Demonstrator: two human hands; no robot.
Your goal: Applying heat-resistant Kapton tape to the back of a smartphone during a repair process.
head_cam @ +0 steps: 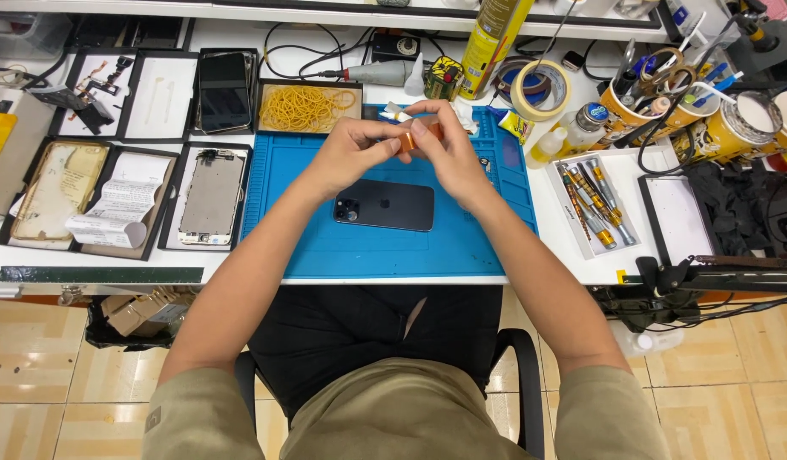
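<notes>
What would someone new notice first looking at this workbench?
Most likely the bright blue mat at the middle of the white bench, with a dark phone lying camera-side up on it. Just above the phone, the left hand and right hand meet around a small orange piece. Behind the mat, a tray of yellow rubber bands also stands out.

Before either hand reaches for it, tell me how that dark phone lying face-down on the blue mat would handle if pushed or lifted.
The dark phone is a flat slab lying flat, so it would probably stay rigid and neither roll nor tip. Its back looks smooth, so fingers might slip on it, while the blue mat looks matte and may resist sliding. Its camera corner is probably fragile.
</notes>
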